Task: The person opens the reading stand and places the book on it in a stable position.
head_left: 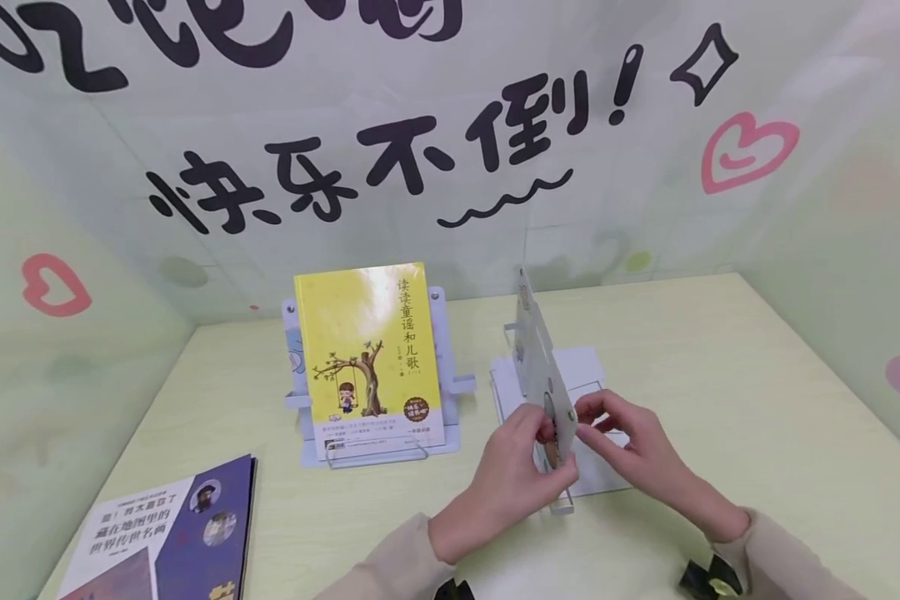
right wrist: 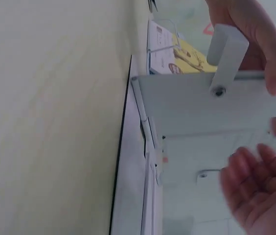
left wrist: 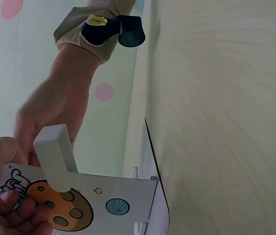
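A white book stand [head_left: 537,354] is raised edge-on in the head view, its upright panel above a flat base plate [head_left: 596,467] on the table. My left hand [head_left: 506,479] grips the panel near its front edge. In the left wrist view, its fingers lie curled against the printed face, beside an orange planet picture [left wrist: 62,210] and a folding side arm [left wrist: 55,156]. The right hand [head_left: 641,437] is close to the panel's plain back, thumb and forefinger near the edge. Seen from the right wrist, the right hand [right wrist: 263,193] has loosely bent fingers with nothing in them.
A yellow children's book [head_left: 367,350] leans on a second stand [head_left: 450,417] to the left, behind a wire holder. At the front left lies a blue and white book [head_left: 195,533]. The printed wall [head_left: 390,242] rises behind the table [head_left: 667,325].
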`<control>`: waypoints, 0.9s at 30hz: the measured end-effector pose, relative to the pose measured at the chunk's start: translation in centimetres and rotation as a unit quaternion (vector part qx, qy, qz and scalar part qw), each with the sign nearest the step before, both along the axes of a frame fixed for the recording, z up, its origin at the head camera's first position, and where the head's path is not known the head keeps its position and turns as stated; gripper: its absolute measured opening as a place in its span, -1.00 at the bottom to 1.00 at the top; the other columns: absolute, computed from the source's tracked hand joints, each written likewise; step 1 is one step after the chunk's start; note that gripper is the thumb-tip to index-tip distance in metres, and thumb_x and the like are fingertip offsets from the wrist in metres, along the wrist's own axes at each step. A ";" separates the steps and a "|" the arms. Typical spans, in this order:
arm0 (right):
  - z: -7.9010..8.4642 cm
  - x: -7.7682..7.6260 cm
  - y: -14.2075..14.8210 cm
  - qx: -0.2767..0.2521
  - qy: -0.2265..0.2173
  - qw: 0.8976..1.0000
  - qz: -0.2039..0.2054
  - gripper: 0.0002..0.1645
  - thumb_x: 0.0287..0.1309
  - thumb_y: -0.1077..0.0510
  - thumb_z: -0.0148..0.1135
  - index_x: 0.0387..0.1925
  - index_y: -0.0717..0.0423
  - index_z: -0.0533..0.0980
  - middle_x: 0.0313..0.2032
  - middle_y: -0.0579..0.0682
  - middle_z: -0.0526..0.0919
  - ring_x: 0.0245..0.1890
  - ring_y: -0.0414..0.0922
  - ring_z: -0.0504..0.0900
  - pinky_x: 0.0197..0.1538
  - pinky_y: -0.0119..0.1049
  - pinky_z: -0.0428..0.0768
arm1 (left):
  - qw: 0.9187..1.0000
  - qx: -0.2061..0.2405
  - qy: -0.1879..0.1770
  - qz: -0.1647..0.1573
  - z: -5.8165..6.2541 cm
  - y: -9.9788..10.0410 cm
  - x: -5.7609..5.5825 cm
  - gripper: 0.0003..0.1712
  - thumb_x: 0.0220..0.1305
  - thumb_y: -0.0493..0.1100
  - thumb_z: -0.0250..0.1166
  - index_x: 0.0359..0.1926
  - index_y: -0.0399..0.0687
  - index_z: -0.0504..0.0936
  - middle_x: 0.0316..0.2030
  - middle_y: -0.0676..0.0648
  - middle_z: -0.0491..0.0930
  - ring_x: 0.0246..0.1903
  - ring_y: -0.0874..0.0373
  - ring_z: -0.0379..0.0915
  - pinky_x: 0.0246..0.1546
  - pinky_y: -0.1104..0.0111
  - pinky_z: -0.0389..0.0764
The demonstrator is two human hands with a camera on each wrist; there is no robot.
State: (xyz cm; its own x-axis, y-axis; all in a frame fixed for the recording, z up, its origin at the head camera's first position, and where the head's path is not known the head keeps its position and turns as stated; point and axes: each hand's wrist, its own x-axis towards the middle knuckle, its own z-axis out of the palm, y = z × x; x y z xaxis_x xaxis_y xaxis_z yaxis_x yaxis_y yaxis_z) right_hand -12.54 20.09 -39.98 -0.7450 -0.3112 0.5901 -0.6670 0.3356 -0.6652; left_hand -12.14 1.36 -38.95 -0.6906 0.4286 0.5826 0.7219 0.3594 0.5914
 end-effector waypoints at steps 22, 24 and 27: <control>-1.8 -5.2 0.4 0.285 -0.127 0.950 0.004 -0.91 -0.02 0.28 0.29 -0.40 0.10 0.55 -0.65 -0.23 0.32 -0.61 -0.34 0.25 -0.54 -0.46 0.24 | 1.000 0.022 0.020 0.000 -0.4 -0.3 0.0 -0.72 -0.09 -0.28 0.34 -0.35 -0.21 0.42 -0.43 -0.04 0.44 -0.42 0.18 0.41 -0.36 0.58 0.49; -1.8 -5.2 0.7 0.273 -0.129 0.953 0.001 -0.85 0.00 0.29 0.31 -0.32 0.12 0.58 -0.59 -0.23 0.45 -0.57 -0.33 0.30 -0.49 -0.45 0.31 | 1.000 0.021 0.022 0.001 -0.4 -0.2 0.0 -0.73 -0.08 -0.28 0.34 -0.35 -0.21 0.43 -0.43 -0.04 0.44 -0.43 0.17 0.41 -0.37 0.59 0.48; -1.7 -4.9 1.3 0.242 -0.120 0.963 -0.015 -0.74 -0.05 0.34 0.33 -0.23 0.17 0.59 -0.49 -0.17 0.57 -0.53 -0.32 0.37 -0.46 -0.43 0.40 | 0.999 0.013 0.034 0.005 -0.3 0.0 0.0 -0.72 -0.10 -0.28 0.36 -0.37 -0.20 0.43 -0.44 -0.04 0.44 -0.44 0.17 0.41 -0.40 0.64 0.45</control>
State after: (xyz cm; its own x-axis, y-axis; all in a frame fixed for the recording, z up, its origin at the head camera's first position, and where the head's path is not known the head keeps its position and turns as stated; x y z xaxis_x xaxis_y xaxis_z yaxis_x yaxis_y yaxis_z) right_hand -17.40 21.37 -41.70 -0.8547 -0.4830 0.1902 -0.4985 0.6615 -0.5603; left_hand -12.12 1.36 -39.29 -0.6537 0.4055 0.6390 0.7568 0.3526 0.5504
